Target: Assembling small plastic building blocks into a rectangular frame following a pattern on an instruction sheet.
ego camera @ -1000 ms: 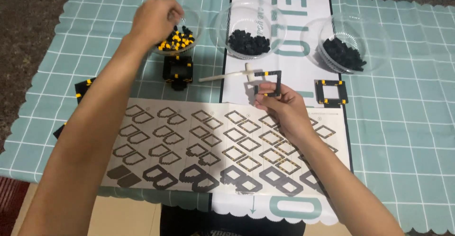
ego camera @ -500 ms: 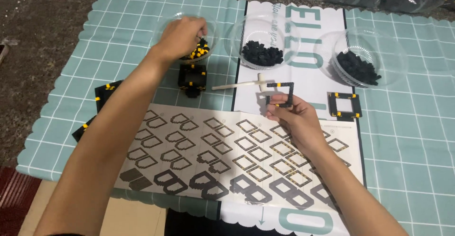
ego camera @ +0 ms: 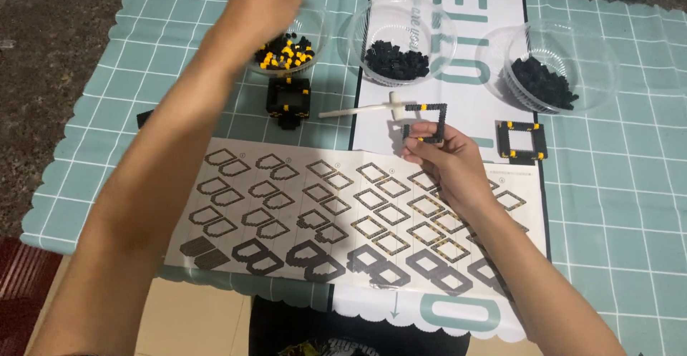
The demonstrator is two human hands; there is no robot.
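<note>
- Setting: a home hobby spot, worked at floor level; not a lab or workshop.
- Evidence 1: teal checked mat [ego camera: 630,206] with a scalloped edge, laid over rough dark ground [ego camera: 64,34] seen at 10 o'clock. Flattened cardboard [ego camera: 193,320] and a red mat corner [ego camera: 18,284] show at 7 o'clock.
- Evidence 2: three clear plastic bowls [ego camera: 551,45] in a row from 11 to 1 o'clock, each with small building bricks sorted by colour.
- Evidence 3: printed step-by-step build sheet [ego camera: 286,206] spread at centre, showing frame shapes.
- Evidence 4: small finished brick frames [ego camera: 522,141] lying on the mat at 2 o'clock.
- No bench, fixtures or tools of trade in view.
</note>
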